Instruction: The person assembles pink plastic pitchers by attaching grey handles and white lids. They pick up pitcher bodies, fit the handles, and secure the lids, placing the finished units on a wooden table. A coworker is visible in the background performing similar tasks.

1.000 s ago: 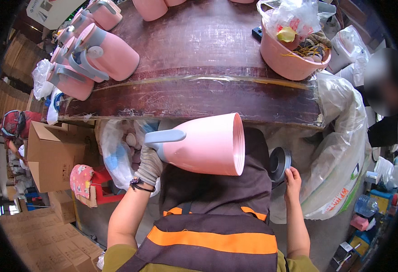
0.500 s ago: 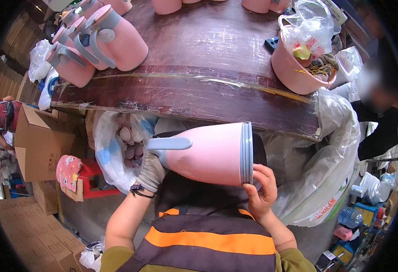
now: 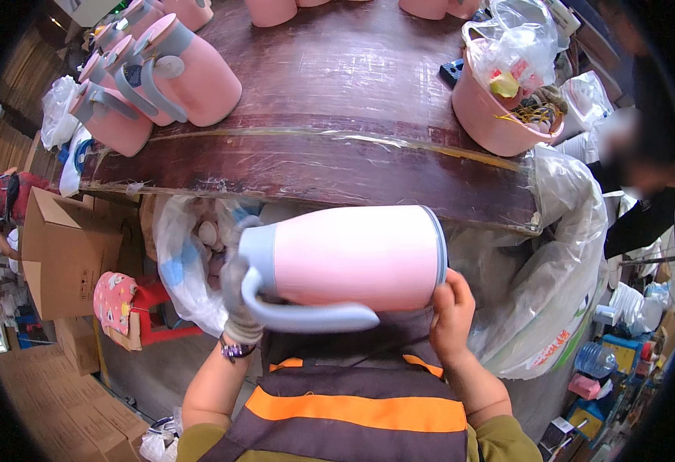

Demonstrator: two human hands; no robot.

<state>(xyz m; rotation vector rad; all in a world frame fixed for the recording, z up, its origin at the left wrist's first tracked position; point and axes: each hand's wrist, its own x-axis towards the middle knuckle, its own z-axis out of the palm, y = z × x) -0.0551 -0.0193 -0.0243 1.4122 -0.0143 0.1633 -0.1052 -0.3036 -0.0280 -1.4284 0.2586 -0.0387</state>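
A pink thermos jug [image 3: 353, 258] with a grey-blue handle [image 3: 314, 314] and collar lies sideways above my lap, at the table's front edge. Its collar end points left, its base right, and the handle faces me. My left hand [image 3: 239, 296], in a striped grey glove and partly blurred, is closed around the collar end; the jug hides some of its fingers. At the base rim, my bare right hand [image 3: 451, 314] grips with bent fingers and thumb. A grey-blue band edges the base.
Several pink jugs [image 3: 199, 77] stand on the dark table [image 3: 322, 165] at the left, others at its far edge. A pink bucket [image 3: 485, 115] with plastic bags sits right. Below are bags [image 3: 180, 262], a red stool [image 3: 160, 316], cartons [image 3: 64, 254] and a large clear bag [image 3: 537, 308]. A person [image 3: 653, 154] is at right.
The jug has rolled, its handle swinging from the upper left to the side facing me. My left hand shifted slightly left. The ribbed grey ring at the base now shows as a thinner band.
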